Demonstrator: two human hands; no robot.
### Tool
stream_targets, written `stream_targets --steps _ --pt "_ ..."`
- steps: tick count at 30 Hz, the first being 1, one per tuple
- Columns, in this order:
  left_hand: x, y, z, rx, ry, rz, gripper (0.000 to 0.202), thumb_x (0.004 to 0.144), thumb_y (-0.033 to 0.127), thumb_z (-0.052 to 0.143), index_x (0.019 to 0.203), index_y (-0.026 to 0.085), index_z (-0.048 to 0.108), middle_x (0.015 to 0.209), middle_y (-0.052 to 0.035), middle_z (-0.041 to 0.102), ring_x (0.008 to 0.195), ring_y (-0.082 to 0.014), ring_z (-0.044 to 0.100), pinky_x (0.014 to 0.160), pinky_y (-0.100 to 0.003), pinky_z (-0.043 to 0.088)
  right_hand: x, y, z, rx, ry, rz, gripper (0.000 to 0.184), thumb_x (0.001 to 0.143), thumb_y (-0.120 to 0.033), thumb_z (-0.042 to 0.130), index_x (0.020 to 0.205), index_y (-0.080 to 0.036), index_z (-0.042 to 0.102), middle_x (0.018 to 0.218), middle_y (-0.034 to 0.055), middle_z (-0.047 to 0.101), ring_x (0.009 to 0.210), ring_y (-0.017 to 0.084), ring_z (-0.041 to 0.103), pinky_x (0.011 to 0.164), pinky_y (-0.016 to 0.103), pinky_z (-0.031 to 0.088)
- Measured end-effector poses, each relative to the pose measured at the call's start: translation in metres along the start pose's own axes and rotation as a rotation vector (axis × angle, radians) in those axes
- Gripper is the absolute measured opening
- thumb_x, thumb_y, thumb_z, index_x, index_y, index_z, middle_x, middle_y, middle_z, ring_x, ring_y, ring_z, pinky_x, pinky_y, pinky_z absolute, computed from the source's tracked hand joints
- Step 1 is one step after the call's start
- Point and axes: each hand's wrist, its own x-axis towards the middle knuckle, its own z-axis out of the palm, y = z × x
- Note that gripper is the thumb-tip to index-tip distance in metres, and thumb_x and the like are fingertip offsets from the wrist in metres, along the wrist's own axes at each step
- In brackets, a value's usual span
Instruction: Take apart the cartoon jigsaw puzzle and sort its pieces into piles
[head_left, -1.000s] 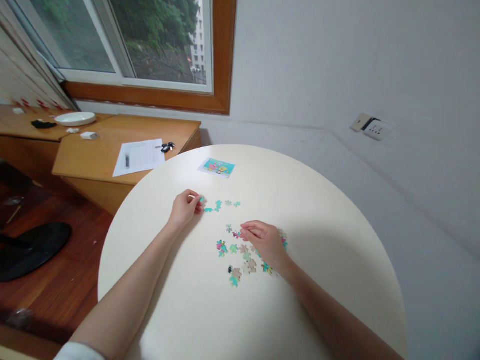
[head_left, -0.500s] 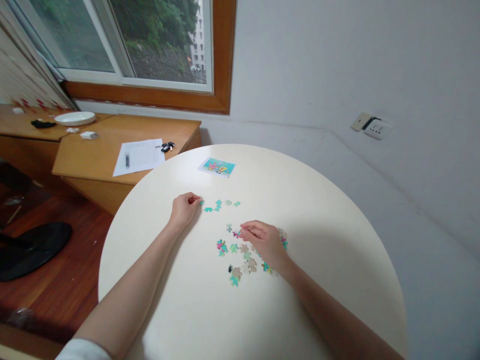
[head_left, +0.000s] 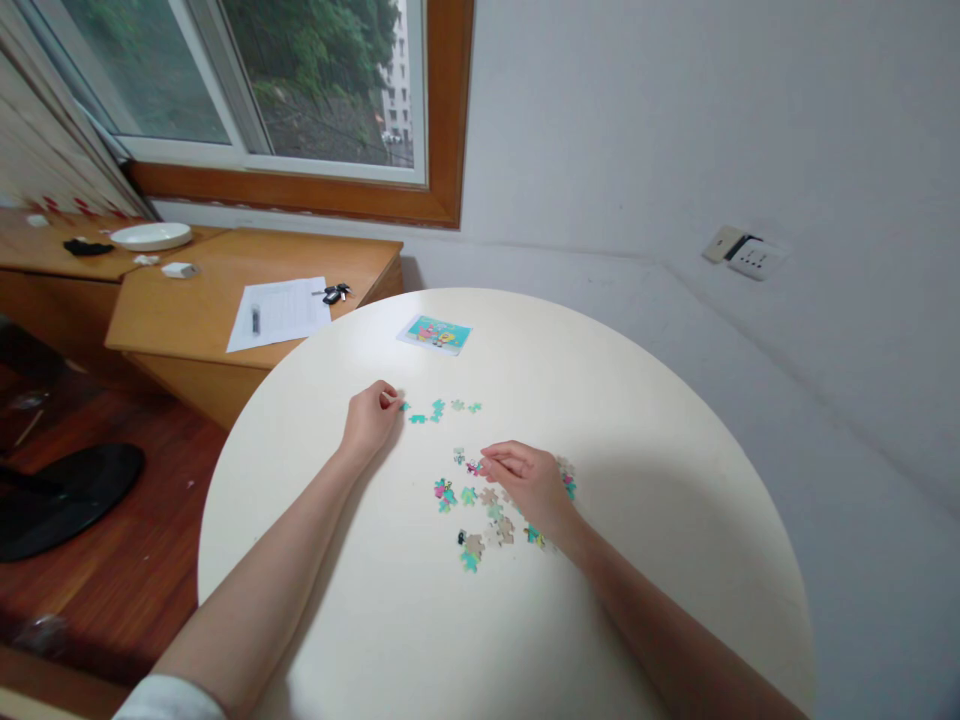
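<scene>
Teal puzzle piece (head_left: 405, 407), 1, at left hand (head_left: 370, 418) fingertips; 1 pink piece (head_left: 473, 468) at right hand (head_left: 531, 480) fingertips; cannot tell if grasped.

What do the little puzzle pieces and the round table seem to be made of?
Small colourful jigsaw pieces: probably printed cardboard, as some show plain beige faces. Large round white table: perhaps laminate or painted wood; its smooth top has a soft sheen.

Our left forearm (head_left: 281, 560) reaches from the near left, pale sleeve (head_left: 171, 697) at its base; our left hand (head_left: 371, 413) curls its fingers toward the thumb. Nearer, our right hand (head_left: 534, 487) angles leftward, thumb and fingertips close together.
</scene>
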Motion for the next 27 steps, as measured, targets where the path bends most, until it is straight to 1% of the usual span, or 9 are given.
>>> stream_targets --steps 6,11,14,16,18,20,22,25,27 --pt "-0.001 -0.001 0.001 -0.013 0.015 0.008 0.014 0.073 0.029 0.052 0.072 0.017 0.059 0.059 -0.0007 0.059 0.056 -0.0132 0.051 0.055 -0.023 0.035 0.000 0.002 -0.002 -0.066 0.017 -0.043 0.021 0.072 -0.036 0.060 0.080 -0.017 0.064 0.072 0.0049 0.069 0.067 0.019 0.067 0.060 0.028 0.055" --pt "-0.004 0.000 -0.001 -0.036 0.041 0.012 0.018 0.075 0.033 0.049 0.070 0.017 0.057 0.055 0.0006 0.054 0.052 -0.0126 0.047 0.052 -0.023 0.032 -0.001 -0.005 -0.006 -0.351 0.033 -0.277 0.013 0.077 -0.026 0.053 0.079 -0.020 0.065 0.077 0.0040 0.069 0.069 0.017 0.064 0.069 0.030 0.053" --pt "-0.007 0.007 -0.002 -0.060 0.040 0.027 0.018 0.074 0.032 0.048 0.070 0.017 0.057 0.053 0.0014 0.052 0.051 -0.0121 0.046 0.051 -0.023 0.032 -0.002 -0.009 -0.008 -0.471 0.047 -0.368 0.015 0.079 -0.023 0.050 0.079 -0.021 0.065 0.077 0.0037 0.069 0.067 0.016 0.062 0.069 0.029 0.051" --pt "-0.012 0.014 -0.003 -0.084 0.008 0.061 0.018 0.075 0.032 0.048 0.071 0.017 0.057 0.052 0.0020 0.051 0.050 -0.0116 0.045 0.050 -0.022 0.031 -0.001 -0.011 -0.010 -0.518 0.055 -0.403 0.015 0.080 -0.022 0.049 0.080 -0.020 0.064 0.076 0.0038 0.068 0.066 0.015 0.061 0.067 0.028 0.050" --pt "-0.017 0.021 -0.004 -0.100 -0.057 0.115 0.019 0.075 0.033 0.047 0.071 0.016 0.057 0.052 0.0021 0.051 0.050 -0.0110 0.044 0.050 -0.022 0.031 0.001 -0.013 -0.012 -0.554 0.045 -0.450 0.015 0.080 -0.019 0.049 0.080 -0.020 0.064 0.076 0.0042 0.067 0.067 0.015 0.060 0.066 0.027 0.049" --pt "-0.023 0.029 -0.003 -0.108 -0.144 0.185 0.020 0.076 0.032 0.046 0.071 0.016 0.057 0.053 0.0015 0.052 0.051 -0.0106 0.044 0.051 -0.022 0.031 0.002 -0.014 -0.016 -0.592 -0.017 -0.507 0.014 0.079 -0.014 0.050 0.080 -0.019 0.064 0.078 0.0048 0.066 0.073 0.015 0.060 0.069 0.027 0.047" --pt "-0.028 0.034 -0.003 -0.102 -0.223 0.259 0.021 0.077 0.031 0.044 0.073 0.016 0.058 0.056 0.0008 0.054 0.051 -0.0105 0.044 0.052 -0.022 0.032 0.002 -0.015 -0.020 -0.649 -0.133 -0.546 0.012 0.075 -0.012 0.056 0.081 -0.019 0.064 0.082 0.0052 0.065 0.079 0.017 0.059 0.074 0.028 0.046" --pt "-0.031 0.037 -0.001 -0.065 -0.297 0.332 0.022 0.078 0.030 0.044 0.074 0.015 0.059 0.057 0.0002 0.055 0.052 -0.0106 0.044 0.053 -0.023 0.032 0.002 -0.014 -0.025 -0.755 -0.303 -0.543 0.015 0.070 -0.016 0.068 0.084 -0.018 0.065 0.086 0.0052 0.064 0.083 0.018 0.058 0.077 0.031 0.043" --pt "-0.031 0.037 -0.001 -0.046 -0.318 0.351 0.022 0.078 0.030 0.043 0.074 0.015 0.059 0.057 0.0000 0.055 0.051 -0.0108 0.044 0.053 -0.023 0.032 0.001 -0.014 -0.027 -0.818 -0.372 -0.511 0.018 0.067 -0.020 0.072 0.083 -0.018 0.065 0.086 0.0044 0.064 0.082 0.018 0.058 0.076 0.030 0.042"
